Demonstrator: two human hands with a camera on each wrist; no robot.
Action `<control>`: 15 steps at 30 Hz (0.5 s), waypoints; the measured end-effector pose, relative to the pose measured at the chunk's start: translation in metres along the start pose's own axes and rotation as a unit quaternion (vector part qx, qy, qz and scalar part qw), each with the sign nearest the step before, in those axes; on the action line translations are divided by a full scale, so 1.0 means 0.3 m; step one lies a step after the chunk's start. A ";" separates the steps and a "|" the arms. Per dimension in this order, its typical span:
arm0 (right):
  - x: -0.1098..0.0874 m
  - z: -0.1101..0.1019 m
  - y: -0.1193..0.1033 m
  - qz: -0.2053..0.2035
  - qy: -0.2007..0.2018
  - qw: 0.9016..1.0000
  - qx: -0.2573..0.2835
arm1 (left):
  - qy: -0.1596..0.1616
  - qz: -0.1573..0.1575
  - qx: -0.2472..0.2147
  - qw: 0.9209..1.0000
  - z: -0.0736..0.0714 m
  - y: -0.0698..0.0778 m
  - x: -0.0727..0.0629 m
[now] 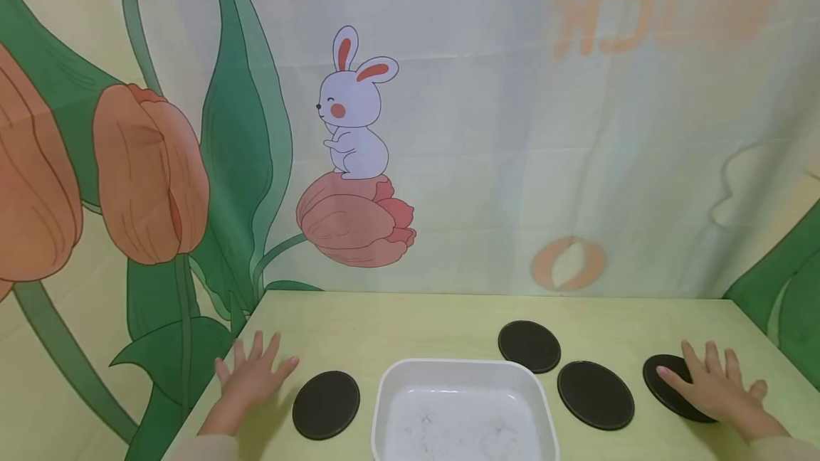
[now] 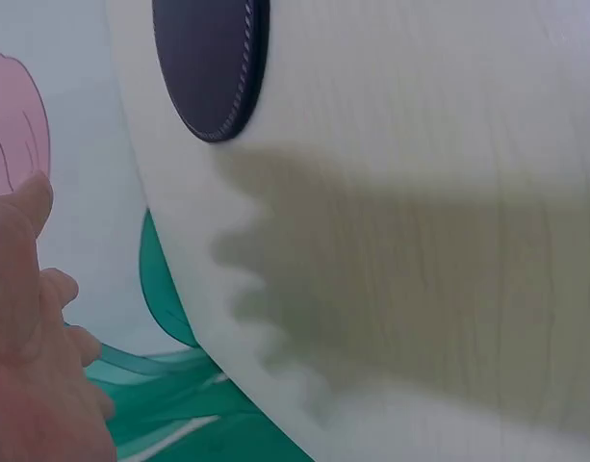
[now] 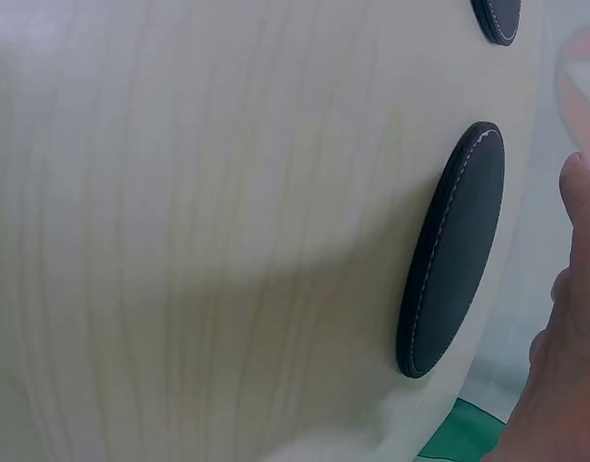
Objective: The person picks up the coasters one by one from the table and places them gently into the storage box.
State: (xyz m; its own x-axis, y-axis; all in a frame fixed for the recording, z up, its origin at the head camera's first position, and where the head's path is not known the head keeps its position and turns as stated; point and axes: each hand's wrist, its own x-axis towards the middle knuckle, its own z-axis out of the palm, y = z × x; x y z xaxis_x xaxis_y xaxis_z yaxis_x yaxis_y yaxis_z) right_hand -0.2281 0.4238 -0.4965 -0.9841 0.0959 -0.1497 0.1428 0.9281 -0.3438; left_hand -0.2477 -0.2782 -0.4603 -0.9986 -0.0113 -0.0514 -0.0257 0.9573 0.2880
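My left hand (image 1: 251,374) hovers over the left side of the table with fingers spread, holding nothing. A round black coaster (image 1: 326,405) lies just right of it; in the left wrist view this coaster (image 2: 206,67) shows a stitched edge, and the hand (image 2: 39,327) casts a shadow on the wood. On the far right, my right hand (image 1: 724,384) is held over another black coaster (image 1: 666,381), partly covering it in the head view. In the right wrist view a gap separates the hand (image 3: 564,327) from the coaster (image 3: 455,255).
A white rectangular tray (image 1: 461,411) stands at the front middle of the pale wooden table (image 1: 397,326). Two more black coasters lie to its right, a back coaster (image 1: 529,346) and a nearer coaster (image 1: 596,395). Behind hangs a printed curtain (image 1: 487,126) with tulips and a rabbit.
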 end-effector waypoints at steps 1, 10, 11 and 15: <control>-0.001 -0.001 0.000 -0.001 0.001 1.000 0.000 | 0.002 0.003 -0.001 1.000 -0.001 0.010 0.000; -0.002 -0.015 -0.015 -0.030 0.023 0.999 -0.013 | 0.007 0.026 0.003 1.000 -0.006 0.115 -0.003; -0.001 -0.017 -0.017 -0.034 0.024 0.999 -0.013 | 0.007 0.029 0.004 1.000 -0.005 0.125 -0.005; 0.002 -0.026 -0.023 -0.039 0.029 0.999 -0.018 | 0.011 0.045 -0.001 0.999 -0.001 0.164 -0.010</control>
State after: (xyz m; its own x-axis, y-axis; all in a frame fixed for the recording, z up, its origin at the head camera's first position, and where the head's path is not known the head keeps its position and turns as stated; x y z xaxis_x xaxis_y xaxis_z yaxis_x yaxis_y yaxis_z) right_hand -0.2306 0.4201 -0.4870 -0.9967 0.0421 -0.0693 0.0621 0.9457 -0.3189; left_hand -0.2459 -0.2312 -0.4458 -0.9977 0.0683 -0.0036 0.0643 0.9540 0.2929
